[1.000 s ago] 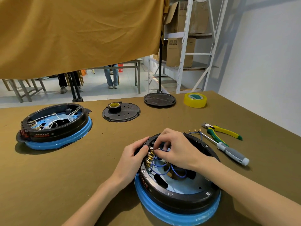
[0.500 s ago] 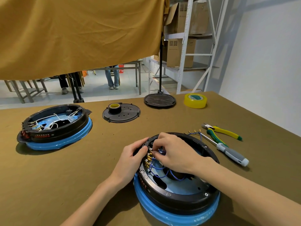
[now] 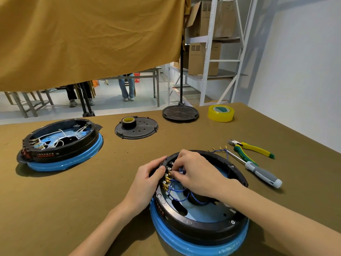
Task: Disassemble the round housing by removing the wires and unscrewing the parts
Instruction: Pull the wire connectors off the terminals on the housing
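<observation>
A second round unit (image 3: 60, 143) with a blue base and white wires sits at the far left of the table (image 3: 73, 191). To its right lies a black perforated disc (image 3: 140, 131) carrying a small roll of black tape (image 3: 128, 122). Farther right stands a black round stand base (image 3: 180, 113), then a roll of yellow tape (image 3: 221, 113). A mustard cloth (image 3: 88, 37) hangs above. A white shelf rack (image 3: 217, 52) holding cardboard boxes (image 3: 203, 60) stands at the far right. Two people's legs (image 3: 127, 87) show beyond the cloth.
</observation>
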A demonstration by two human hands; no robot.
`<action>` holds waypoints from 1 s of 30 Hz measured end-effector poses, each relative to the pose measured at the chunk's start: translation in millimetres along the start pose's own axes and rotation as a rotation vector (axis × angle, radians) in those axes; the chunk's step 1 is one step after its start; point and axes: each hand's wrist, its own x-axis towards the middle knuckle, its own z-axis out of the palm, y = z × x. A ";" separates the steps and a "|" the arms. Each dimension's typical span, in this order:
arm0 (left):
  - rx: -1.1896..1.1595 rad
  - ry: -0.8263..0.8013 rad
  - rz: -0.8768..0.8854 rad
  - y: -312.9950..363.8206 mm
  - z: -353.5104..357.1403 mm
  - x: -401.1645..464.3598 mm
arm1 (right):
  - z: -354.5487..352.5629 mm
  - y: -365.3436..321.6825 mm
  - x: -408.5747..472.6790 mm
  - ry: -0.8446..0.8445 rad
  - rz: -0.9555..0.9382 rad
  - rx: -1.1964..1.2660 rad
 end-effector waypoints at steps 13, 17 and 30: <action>0.037 0.009 0.031 0.8 -2.1 0.7 | -5.0 7.4 -2.0 -0.060 -0.060 0.015; 0.038 -0.005 0.027 2.3 -2.8 0.0 | -21.3 8.0 5.7 -0.207 -0.108 -0.010; -0.034 -0.002 0.052 -0.7 0.7 0.9 | -13.5 4.9 7.0 -0.179 -0.175 -0.122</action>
